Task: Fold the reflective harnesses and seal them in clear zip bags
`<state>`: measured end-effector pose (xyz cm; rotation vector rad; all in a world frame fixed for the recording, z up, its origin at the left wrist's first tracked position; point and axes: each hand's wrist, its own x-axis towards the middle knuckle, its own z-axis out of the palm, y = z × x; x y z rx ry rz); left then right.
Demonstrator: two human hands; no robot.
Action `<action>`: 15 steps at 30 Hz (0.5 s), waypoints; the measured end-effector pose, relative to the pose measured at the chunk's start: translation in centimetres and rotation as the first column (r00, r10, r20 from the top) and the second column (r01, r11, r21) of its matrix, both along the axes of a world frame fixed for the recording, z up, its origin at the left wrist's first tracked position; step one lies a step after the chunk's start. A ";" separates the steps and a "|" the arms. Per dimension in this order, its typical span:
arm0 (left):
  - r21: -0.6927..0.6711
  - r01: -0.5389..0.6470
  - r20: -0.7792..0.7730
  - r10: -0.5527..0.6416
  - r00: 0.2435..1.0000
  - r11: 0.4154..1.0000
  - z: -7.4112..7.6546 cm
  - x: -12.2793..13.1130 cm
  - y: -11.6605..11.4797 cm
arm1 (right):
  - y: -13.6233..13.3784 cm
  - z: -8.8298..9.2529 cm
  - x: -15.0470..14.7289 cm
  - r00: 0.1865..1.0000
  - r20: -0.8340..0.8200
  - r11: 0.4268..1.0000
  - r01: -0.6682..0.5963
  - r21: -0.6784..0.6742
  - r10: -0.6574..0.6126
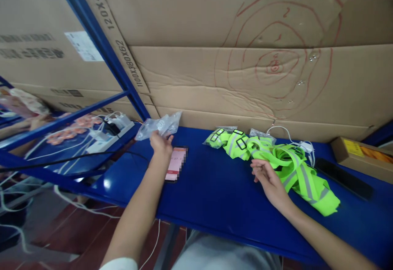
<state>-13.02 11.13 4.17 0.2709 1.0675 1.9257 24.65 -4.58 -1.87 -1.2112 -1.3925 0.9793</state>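
We see the clear plastic bag (159, 125) at the far left of the blue table (215, 188), crumpled, lying against the cardboard wall w/ its near edge at the left hand (161, 144). Left hand is reached fwd, fingers curled onto the bag's lower edge; looks like a light pinch on the plastic, but we can't tell how firm since fingertips are partly hidden behind the hand. Just under/beside that wrist lies a phone (175, 164) flat on the table, screen up, pinkish and blurred out. Right hand (266, 175) rests on the tabletop, palm partly up, fingers loosely curled and half open, not clamped on anything; its fingertips touch or nearly touch the near edge of the hi-vis vest strap pile (294, 167), can't tell which. That pile is neon yellow-green w/ grey reflective bands, spread from center to right of table; a couple of folded pieces w/ black buckles (241, 143) sit at its far left end, next to small clear packets. A white cable w/ charger (302, 144) runs behind the pile near the wall. Further right, a long black flat object (344, 178) lies on the table, and beyond it an open cardboard box (362, 155) w/ yellow print. Left of the table, past the blue rack post (101, 44), a white power strip (110, 132) w/ cables sits on a lower blue shelf. Big cardboard sheets (245, 57) w/ red drawn rings back the whole scene.
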 end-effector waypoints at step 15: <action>-0.098 -0.052 0.073 0.060 0.996 0.994 0.9 -0.1 -1.1 | -0.6 0.7 -0.5 0.975 0.200 0.995 -0.096 0.002 0.094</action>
